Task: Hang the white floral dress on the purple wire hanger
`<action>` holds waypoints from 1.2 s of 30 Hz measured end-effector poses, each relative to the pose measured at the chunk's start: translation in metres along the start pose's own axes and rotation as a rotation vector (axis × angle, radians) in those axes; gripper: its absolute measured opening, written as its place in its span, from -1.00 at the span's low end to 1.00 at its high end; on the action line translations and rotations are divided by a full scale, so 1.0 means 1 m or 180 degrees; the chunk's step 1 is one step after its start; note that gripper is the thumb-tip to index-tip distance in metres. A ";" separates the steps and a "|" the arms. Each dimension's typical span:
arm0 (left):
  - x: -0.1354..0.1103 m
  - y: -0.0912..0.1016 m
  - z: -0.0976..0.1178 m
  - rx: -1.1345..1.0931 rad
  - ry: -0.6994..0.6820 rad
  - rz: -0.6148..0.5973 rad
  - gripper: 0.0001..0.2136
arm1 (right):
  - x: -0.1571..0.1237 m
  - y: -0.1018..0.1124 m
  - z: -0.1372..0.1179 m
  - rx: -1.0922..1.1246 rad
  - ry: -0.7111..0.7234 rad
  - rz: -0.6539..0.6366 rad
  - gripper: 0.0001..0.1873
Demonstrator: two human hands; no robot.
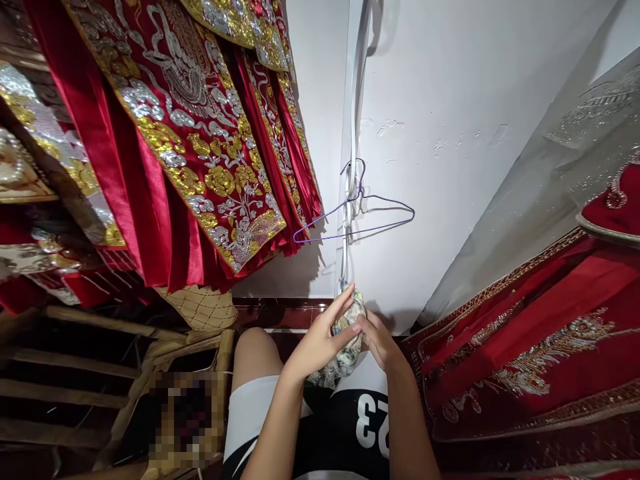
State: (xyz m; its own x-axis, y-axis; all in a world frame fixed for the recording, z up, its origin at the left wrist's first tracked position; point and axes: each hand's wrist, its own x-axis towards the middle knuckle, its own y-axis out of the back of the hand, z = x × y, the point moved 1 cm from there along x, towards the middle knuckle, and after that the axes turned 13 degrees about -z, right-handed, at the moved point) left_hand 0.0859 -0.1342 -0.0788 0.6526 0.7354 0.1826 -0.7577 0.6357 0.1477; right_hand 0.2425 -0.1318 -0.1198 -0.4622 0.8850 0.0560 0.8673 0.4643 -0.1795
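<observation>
A bunched piece of floral-patterned fabric, pale with green and yellow in it, is between my hands above my lap. My left hand is closed on it from the left, its thumb pressed over the front and its fingers along the upper side. From the right, my right hand grips the cloth, with fingertips meeting my left thumb. The lower end of the fabric hangs loose over my thigh. Beyond my hands, a purple wire hanger hangs by the white wall with nothing on it.
Red garments with gold and silver embroidery hang at the left. At the right hangs a beaded red garment beside a sheer sparkly cover. Bamboo furniture stands at lower left. White cables run down the wall.
</observation>
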 end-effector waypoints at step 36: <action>0.042 0.196 0.010 0.2140 0.0616 0.0660 -0.70 | 0.093 0.139 -0.078 -0.2539 0.0782 0.1048 -0.77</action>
State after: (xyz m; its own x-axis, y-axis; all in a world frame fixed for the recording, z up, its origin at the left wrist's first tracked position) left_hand -0.0352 0.0186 -0.0326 0.4375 0.8930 0.1057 -0.6661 0.2429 0.7052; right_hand 0.3346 0.0174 -0.0626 -0.1943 0.9174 0.3473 0.8619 -0.0094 0.5070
